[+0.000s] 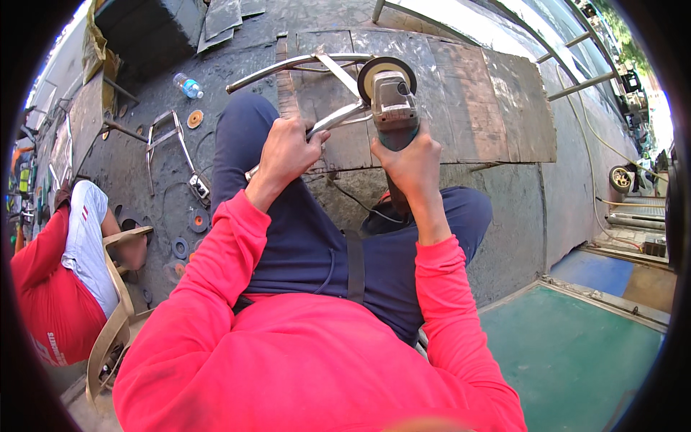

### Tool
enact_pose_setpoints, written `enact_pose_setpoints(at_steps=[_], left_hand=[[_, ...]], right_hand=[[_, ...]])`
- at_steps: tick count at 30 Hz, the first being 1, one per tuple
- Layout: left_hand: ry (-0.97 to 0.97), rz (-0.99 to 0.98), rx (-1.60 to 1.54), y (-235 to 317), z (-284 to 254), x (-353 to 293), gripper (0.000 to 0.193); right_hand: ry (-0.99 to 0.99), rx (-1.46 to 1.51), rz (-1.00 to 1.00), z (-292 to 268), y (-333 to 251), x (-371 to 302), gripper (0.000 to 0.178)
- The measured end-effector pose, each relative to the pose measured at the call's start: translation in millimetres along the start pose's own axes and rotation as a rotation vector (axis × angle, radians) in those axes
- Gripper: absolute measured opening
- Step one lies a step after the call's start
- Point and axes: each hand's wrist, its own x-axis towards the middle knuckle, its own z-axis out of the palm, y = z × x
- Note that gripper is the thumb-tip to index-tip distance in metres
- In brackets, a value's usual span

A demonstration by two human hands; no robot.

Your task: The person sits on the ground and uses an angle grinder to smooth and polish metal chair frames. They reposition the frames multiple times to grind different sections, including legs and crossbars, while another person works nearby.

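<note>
My left hand (pixel 289 150) is wrapped around one tube of a shiny metal tubular frame (pixel 337 74). The frame has a long curved bar and crosspieces, and it lies over a low wooden bench. In my right hand (pixel 413 160) is an angle grinder (pixel 396 108), gripped around its dark body. The grinder's round disc (pixel 368 72) is at the right end of the frame; I cannot tell whether it touches the metal. My left hand hides part of the tube.
The plank bench (pixel 489 108) stands before my knees. To the left, a bottle (pixel 188 86), another metal frame (pixel 167 137) and several discs (pixel 195 119) lie on the floor. A person in red (pixel 54 288) sits near a chair (pixel 119 288). A green panel (pixel 568 353) is at right.
</note>
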Motion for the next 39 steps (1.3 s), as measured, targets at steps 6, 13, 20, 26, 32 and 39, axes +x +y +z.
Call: enact_pose_setpoints(at_steps=[6,13,20,26,32,39], left_hand=[[0.001,0.005,-0.01,0,0,0,0.023],[-0.039,-0.086,-0.028,8,-7,0,0.025],[-0.046,-0.089,-0.018,10,-9,1,0.024],[-0.04,-0.087,-0.039,9,-9,2,0.024],[0.025,0.026,-0.009,0,-4,2,0.025],[0.022,-0.015,-0.034,-1,-4,1,0.025]], right_hand=[[-0.03,0.015,0.02,-1,-2,-4,0.057],[0.007,0.078,0.046,-2,1,-1,0.056],[-0.006,0.067,0.053,-3,2,0,0.055],[-0.027,0.074,0.021,-4,1,-3,0.054],[-0.015,0.045,0.033,-4,0,-2,0.055],[-0.015,0.085,0.095,-13,14,6,0.051]])
